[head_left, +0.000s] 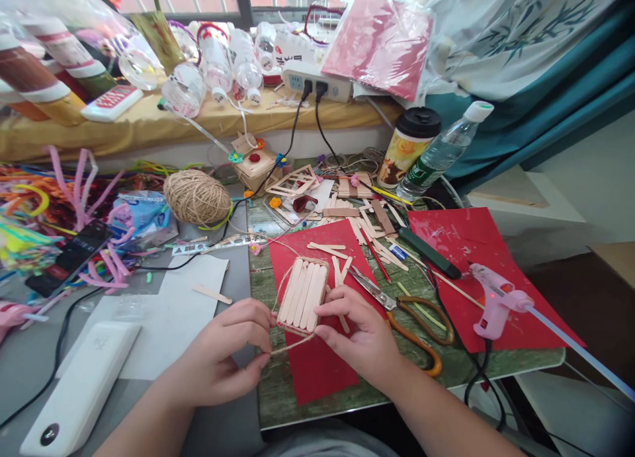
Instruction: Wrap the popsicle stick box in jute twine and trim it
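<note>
The stick panel (299,295), a row of flat craft sticks edged with twine (292,344), sits at the middle of the workspace, over the left red sheet (325,371); whether it rests on the paper or is lifted a little, I cannot tell. The right hand (364,338) pinches its lower right corner between thumb and fingertips. The left hand (225,354) is closed at the fingertips on a strand of twine, drawn across just below the panel's near edge.

To lay this edge well, the right grip should stay firm at the corner, so the turn doesn't loosen, while the left draws the strand straight and snug. Even tension matters more than force: pulling hard could bow the sticks. Each pass is best set flush against the last, with no crossing. The slack loop at the panel's left side needs watching, as it could catch under the new strand.

Loose sticks (327,250) and the scissors (397,303) lie just beyond, the blades pointing towards the sticks, so elbows and twine should pass clear of them. Farther right, the pink glue gun (496,298) rests on the right red sheet (461,235); its nozzle may be hot. Back left, the ball of twine (196,199) should unwind freely, with 1 line appearing to run from it towards the panel.
</note>
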`<move>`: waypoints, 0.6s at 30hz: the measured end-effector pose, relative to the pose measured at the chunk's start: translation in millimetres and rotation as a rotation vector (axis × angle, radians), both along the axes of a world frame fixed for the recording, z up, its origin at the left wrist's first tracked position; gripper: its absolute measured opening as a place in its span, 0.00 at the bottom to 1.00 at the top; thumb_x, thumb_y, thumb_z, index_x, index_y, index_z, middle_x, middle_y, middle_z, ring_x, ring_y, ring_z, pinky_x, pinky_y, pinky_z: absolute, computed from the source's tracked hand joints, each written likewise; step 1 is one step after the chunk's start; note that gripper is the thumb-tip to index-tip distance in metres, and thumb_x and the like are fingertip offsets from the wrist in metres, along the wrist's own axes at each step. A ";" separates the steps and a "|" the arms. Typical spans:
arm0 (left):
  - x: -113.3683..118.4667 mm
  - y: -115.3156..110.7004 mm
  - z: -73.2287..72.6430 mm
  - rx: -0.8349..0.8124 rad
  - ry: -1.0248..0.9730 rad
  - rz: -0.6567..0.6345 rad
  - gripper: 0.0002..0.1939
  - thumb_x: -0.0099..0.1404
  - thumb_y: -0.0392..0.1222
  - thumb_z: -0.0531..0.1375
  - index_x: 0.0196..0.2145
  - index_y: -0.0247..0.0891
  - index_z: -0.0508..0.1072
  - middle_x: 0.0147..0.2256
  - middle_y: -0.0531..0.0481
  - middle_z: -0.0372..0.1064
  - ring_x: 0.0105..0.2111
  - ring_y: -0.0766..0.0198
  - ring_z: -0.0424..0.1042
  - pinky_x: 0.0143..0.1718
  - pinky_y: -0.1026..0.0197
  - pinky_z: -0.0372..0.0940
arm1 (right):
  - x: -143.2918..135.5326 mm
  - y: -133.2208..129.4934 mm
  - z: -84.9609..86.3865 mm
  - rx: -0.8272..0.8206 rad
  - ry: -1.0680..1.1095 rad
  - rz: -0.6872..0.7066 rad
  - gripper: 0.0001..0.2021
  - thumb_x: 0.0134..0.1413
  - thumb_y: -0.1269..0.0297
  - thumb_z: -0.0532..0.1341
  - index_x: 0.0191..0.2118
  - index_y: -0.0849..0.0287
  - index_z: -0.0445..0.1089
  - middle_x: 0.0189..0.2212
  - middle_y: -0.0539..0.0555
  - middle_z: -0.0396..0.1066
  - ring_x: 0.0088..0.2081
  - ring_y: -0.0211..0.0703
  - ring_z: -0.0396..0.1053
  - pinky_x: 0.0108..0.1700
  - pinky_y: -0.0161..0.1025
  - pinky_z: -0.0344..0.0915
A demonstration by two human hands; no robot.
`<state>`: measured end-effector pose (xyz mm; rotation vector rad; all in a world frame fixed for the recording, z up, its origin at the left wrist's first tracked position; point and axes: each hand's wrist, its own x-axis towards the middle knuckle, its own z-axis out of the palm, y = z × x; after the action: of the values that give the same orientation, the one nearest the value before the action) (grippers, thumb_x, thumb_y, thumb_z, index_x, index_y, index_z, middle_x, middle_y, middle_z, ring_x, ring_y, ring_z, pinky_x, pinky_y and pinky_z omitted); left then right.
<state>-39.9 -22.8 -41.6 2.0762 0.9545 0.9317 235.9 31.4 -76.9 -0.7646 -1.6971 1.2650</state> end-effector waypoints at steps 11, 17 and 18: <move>-2.9 3.3 -5.5 0.058 0.003 0.184 0.08 0.70 0.30 0.61 0.42 0.40 0.75 0.37 0.44 0.75 0.44 0.56 0.75 0.48 0.52 0.73 | 0.1 -0.1 -1.4 0.004 -0.005 -0.008 0.09 0.63 0.64 0.72 0.48 0.49 0.80 0.43 0.54 0.75 0.46 0.45 0.76 0.51 0.43 0.74; -1.8 6.5 -7.4 0.053 0.018 0.231 0.07 0.70 0.30 0.61 0.42 0.40 0.75 0.39 0.44 0.74 0.43 0.58 0.75 0.49 0.52 0.74 | -0.2 -0.1 -3.2 0.012 -0.010 -0.008 0.09 0.64 0.63 0.71 0.48 0.49 0.80 0.43 0.55 0.76 0.47 0.46 0.76 0.52 0.44 0.74; -1.5 7.1 -7.4 0.056 0.018 0.239 0.07 0.70 0.30 0.61 0.42 0.40 0.75 0.39 0.45 0.74 0.43 0.58 0.75 0.49 0.53 0.74 | -0.4 0.0 -3.2 0.013 -0.008 -0.007 0.09 0.64 0.63 0.71 0.48 0.49 0.80 0.43 0.55 0.76 0.46 0.46 0.76 0.52 0.44 0.74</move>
<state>-41.4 -15.7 -49.0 2.0501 1.2185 1.0721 235.5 31.4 -80.2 -0.7682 -1.7055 1.2468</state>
